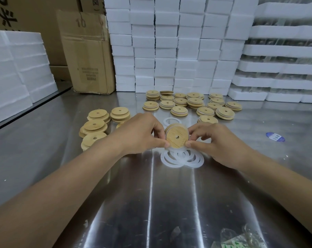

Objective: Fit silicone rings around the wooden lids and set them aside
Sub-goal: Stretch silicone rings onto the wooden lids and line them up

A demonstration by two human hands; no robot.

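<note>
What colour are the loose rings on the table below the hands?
Translucent white, seen in the head view: loose rings.

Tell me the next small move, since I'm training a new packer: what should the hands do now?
Probably keep working the ring around the lid: both hands, left and right, pinch its edges, held above the loose rings.

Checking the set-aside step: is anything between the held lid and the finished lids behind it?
Only one loose silicone ring lies flat behind the held lid; nothing upright blocks the way to the finished lids.
</note>
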